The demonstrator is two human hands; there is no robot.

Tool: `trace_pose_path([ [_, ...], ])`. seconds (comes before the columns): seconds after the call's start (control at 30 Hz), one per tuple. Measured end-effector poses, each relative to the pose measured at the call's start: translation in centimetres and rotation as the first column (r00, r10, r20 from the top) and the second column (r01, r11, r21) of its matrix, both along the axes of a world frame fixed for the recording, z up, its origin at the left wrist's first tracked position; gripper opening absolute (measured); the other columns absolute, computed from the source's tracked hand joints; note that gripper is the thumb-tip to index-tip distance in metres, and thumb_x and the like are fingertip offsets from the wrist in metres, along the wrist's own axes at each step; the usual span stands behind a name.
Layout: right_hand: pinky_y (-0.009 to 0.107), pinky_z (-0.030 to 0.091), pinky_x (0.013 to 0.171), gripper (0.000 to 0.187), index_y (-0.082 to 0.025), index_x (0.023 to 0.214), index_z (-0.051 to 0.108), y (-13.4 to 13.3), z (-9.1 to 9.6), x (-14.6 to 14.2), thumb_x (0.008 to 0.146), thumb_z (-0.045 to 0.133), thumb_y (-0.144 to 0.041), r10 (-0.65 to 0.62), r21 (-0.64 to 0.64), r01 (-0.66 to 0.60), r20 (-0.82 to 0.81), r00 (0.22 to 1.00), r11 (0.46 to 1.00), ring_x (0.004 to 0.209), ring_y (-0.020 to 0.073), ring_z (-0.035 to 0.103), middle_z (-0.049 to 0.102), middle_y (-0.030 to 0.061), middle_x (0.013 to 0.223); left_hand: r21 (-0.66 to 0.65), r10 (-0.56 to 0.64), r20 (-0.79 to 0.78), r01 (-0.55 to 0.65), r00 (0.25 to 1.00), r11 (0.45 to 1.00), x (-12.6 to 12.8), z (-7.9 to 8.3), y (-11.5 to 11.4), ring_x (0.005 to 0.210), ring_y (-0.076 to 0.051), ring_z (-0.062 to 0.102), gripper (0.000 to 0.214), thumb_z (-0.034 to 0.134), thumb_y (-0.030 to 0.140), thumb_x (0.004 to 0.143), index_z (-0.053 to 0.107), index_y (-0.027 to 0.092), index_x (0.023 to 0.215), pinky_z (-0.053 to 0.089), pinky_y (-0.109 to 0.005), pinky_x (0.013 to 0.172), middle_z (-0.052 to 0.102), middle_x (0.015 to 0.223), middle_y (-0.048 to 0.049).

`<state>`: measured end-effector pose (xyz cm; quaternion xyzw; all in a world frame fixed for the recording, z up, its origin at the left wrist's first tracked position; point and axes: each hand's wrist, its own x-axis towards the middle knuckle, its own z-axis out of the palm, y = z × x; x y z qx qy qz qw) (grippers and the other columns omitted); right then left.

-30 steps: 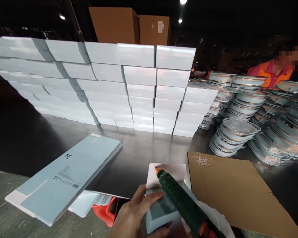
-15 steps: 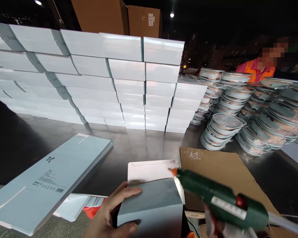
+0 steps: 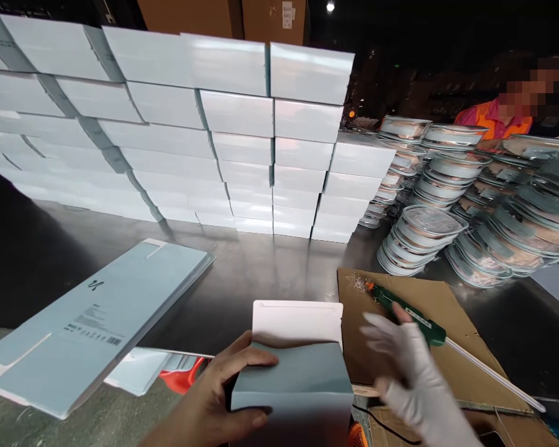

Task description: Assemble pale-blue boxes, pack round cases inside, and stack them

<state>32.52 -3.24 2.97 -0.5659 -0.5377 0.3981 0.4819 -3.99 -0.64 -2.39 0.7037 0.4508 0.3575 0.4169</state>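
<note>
A light blue cardboard box (image 3: pixel 293 375) with one white end flap standing up is in front of me at the table's near edge. My left hand (image 3: pixel 235 385) grips its left side, thumb on the near face and fingers over the top. My right hand (image 3: pixel 412 375), in a white glove with a bare fingertip showing, is just right of the box, fingers spread and slightly blurred, holding nothing. Beyond it a green glue gun (image 3: pixel 407 313) with an orange nozzle and a long glue stick lies on a brown cardboard sheet (image 3: pixel 463 323).
Flat light blue printed cartons (image 3: pixel 107 316) lie stacked at the left. A wall of white boxes (image 3: pixel 235 115) spans the back of the metal table (image 3: pixel 242 267). Piles of wrapped round-ended packages (image 3: pixel 423 233) stand right, with a person in an orange vest (image 3: pixel 494 124) behind them.
The glue gun has gone from my right hand onto the cardboard sheet, and that hand has let go. My left hand still holds the box. The view has tilted down slightly.
</note>
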Motion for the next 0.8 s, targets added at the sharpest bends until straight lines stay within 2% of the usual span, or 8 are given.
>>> trace_pose_path([
  [0.1, 0.046, 0.047, 0.113, 0.114, -0.050, 0.163, -0.008, 0.1, -0.7, -5.7, 0.088, 0.078, -0.048, 0.413, 0.091, -0.404, -0.148, 0.898, 0.910, 0.142, 0.0263, 0.055, 0.045, 0.0068, 0.163, -0.011, 0.019, 0.201, -0.017, 0.979, 1.000, 1.8, 0.5, -0.2, 0.133, -0.039, 0.061, 0.046, 0.086, 0.051, 0.077, 0.073, 0.036, 0.118, 0.056, -0.046, 0.104, 0.066, 0.140, -0.0093],
  [0.2, 0.039, 0.053, 0.104, 0.088, -0.048, 0.163, 0.014, 0.7, -1.4, -7.5, 0.095, 0.069, -0.039, 0.418, 0.187, -0.405, -0.039, 0.907, 0.895, 0.124, 0.0237, 0.065, 0.059, 0.0059, 0.139, -0.038, 0.096, 0.539, -0.089, 0.837, 0.995, 3.8, 1.3, -0.6, 0.127, -0.033, 0.065, 0.042, 0.085, 0.048, 0.082, 0.060, 0.039, 0.115, 0.058, -0.041, 0.097, 0.062, 0.134, -0.0031],
  [0.27, 0.036, 0.055, 0.100, 0.074, -0.044, 0.157, 0.038, 1.3, -1.4, -7.0, 0.092, 0.072, -0.038, 0.403, 0.316, -0.427, 0.141, 0.904, 0.847, 0.117, 0.0243, 0.066, 0.061, 0.0054, 0.128, 0.003, 0.077, 0.615, -0.101, 0.785, 0.995, 4.4, 2.0, -0.6, 0.126, -0.030, 0.065, 0.044, 0.084, 0.042, 0.086, 0.055, 0.044, 0.120, 0.057, -0.040, 0.099, 0.061, 0.123, 0.0000],
  [0.43, 0.029, 0.058, 0.089, 0.057, -0.047, 0.143, 0.060, 3.2, 0.6, -5.8, 0.089, 0.078, -0.040, 0.444, 0.403, -0.597, 0.412, 0.795, 0.694, 0.104, 0.0195, 0.068, 0.061, 0.0030, 0.123, 0.117, -0.186, 0.312, 0.156, 0.932, 0.981, 3.3, 3.3, 0.3, 0.126, -0.029, 0.060, 0.016, 0.071, 0.043, 0.097, 0.074, 0.038, 0.112, 0.052, -0.039, 0.102, 0.053, 0.116, -0.0044],
  [0.57, 0.035, 0.057, 0.097, 0.058, -0.047, 0.140, 0.063, 3.3, 1.2, -5.2, 0.087, 0.080, -0.033, 0.493, 0.313, -0.621, 0.401, 0.773, 0.719, 0.113, 0.0220, 0.069, 0.065, 0.0047, 0.128, 0.105, -0.194, 0.316, 0.169, 0.929, 0.980, 2.4, 3.6, 1.2, 0.115, -0.026, 0.061, 0.017, 0.072, 0.046, 0.095, 0.078, 0.034, 0.105, 0.054, -0.036, 0.095, 0.054, 0.112, -0.0055],
  [0.63, 0.043, 0.055, 0.104, 0.069, -0.046, 0.146, 0.058, 2.8, 0.7, -4.6, 0.082, 0.082, -0.053, 0.514, 0.202, -0.556, 0.225, 0.828, 0.807, 0.133, 0.0308, 0.061, 0.059, 0.0085, 0.148, 0.077, -0.076, 0.362, 0.051, 0.929, 0.996, 2.0, 3.9, 1.7, 0.113, -0.028, 0.063, 0.024, 0.081, 0.050, 0.086, 0.080, 0.028, 0.094, 0.054, -0.036, 0.095, 0.057, 0.110, -0.0069],
  [0.7, 0.053, 0.053, 0.107, 0.082, -0.045, 0.156, 0.045, 2.2, 0.1, -4.1, 0.082, 0.071, -0.072, 0.417, 0.102, -0.408, -0.093, 0.904, 0.907, 0.147, 0.0369, 0.048, 0.042, 0.0085, 0.166, -0.039, 0.246, 0.457, -0.258, 0.855, 0.965, 1.6, 4.0, 2.2, 0.110, -0.028, 0.064, 0.036, 0.090, 0.055, 0.073, 0.077, 0.023, 0.087, 0.054, -0.033, 0.093, 0.061, 0.108, -0.0062],
  [0.8, 0.051, 0.057, 0.103, 0.066, -0.044, 0.152, 0.051, 1.6, -0.5, -4.1, 0.092, 0.064, -0.066, 0.279, -0.079, -0.308, -0.256, 0.925, 0.948, 0.135, 0.0334, 0.062, 0.055, 0.0067, 0.157, -0.260, 0.631, 0.527, -0.598, 0.570, 0.758, 1.7, 3.3, 2.6, 0.091, -0.021, 0.066, 0.048, 0.079, 0.065, 0.080, 0.060, 0.028, 0.103, 0.056, -0.029, 0.079, 0.062, 0.100, 0.0007],
])
